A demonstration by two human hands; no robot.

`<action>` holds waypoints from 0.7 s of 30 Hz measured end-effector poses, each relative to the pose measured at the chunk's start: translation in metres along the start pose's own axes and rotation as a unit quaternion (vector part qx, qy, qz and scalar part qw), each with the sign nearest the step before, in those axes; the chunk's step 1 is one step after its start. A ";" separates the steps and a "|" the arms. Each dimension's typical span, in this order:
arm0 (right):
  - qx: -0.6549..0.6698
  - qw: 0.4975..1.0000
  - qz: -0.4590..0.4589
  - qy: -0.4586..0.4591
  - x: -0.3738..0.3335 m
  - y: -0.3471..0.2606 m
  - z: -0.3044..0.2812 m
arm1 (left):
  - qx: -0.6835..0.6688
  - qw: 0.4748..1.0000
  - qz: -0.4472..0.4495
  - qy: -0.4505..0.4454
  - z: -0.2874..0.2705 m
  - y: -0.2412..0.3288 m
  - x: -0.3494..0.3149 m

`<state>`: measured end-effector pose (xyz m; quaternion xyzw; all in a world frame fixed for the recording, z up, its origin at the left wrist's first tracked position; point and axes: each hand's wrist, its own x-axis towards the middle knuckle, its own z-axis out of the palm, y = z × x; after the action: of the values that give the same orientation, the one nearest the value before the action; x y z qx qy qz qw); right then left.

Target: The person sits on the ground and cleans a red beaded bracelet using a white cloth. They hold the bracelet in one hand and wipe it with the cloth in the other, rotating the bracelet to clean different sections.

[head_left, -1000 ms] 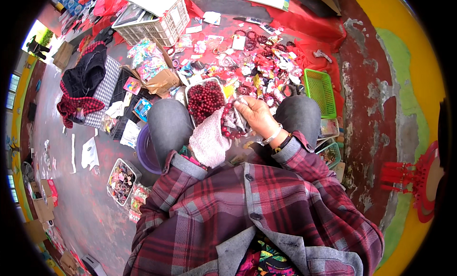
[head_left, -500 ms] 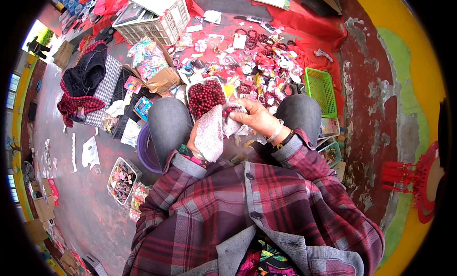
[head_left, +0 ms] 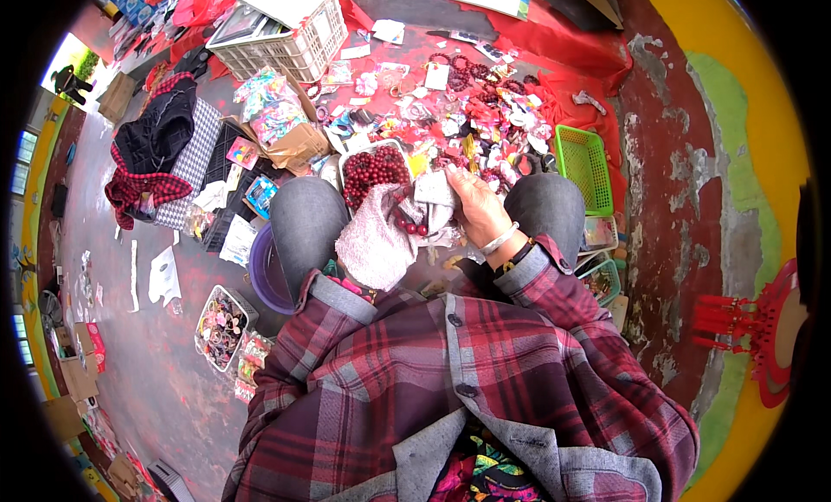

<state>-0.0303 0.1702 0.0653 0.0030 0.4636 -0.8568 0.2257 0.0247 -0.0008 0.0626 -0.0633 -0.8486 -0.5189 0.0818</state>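
Observation:
A pale pink, fuzzy cloth [head_left: 378,244] hangs between my knees, wrapped about my left hand, which it covers almost wholly. The left hand grips the cloth from beneath; its fingers are hidden. Dark red round beads [head_left: 411,226] show in a fold of the cloth, probably part of a beaded bracelet. My right hand [head_left: 479,209] is closed on the cloth's raised upper edge, thumb and fingers pinching it. Just beyond the cloth stands a white basket [head_left: 405,147] filled with similar dark red beads [head_left: 372,171].
Hair ornaments and bracelets [head_left: 485,121] lie heaped ahead on red sheeting. A green basket [head_left: 584,169] stands at right, a purple basin [head_left: 270,273] by my left knee. Farther left are a basket of small trinkets [head_left: 222,327], an open carton [head_left: 299,143] and a large crate [head_left: 299,48].
My right hand has moved slightly right and up, drawing the cloth's edge with it. The cloth has spread wider over my left hand, and more of the red beads shows in its fold.

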 end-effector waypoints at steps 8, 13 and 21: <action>0.060 0.987 0.139 0.058 0.007 0.011 -0.014 | 0.177 0.983 -0.038 -0.040 -0.009 0.034 0.001; -0.039 0.992 0.098 -0.065 -0.003 -0.003 0.000 | 0.217 0.971 0.088 -0.051 -0.018 0.046 0.007; 0.033 0.989 0.104 -0.103 -0.009 -0.014 0.005 | -0.458 0.881 -0.120 0.000 -0.011 0.019 0.008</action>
<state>-0.0268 0.1756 0.0812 -0.0300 0.4061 -0.8395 0.3597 0.0219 -0.0014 0.0858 0.0091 -0.5172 -0.8556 -0.0190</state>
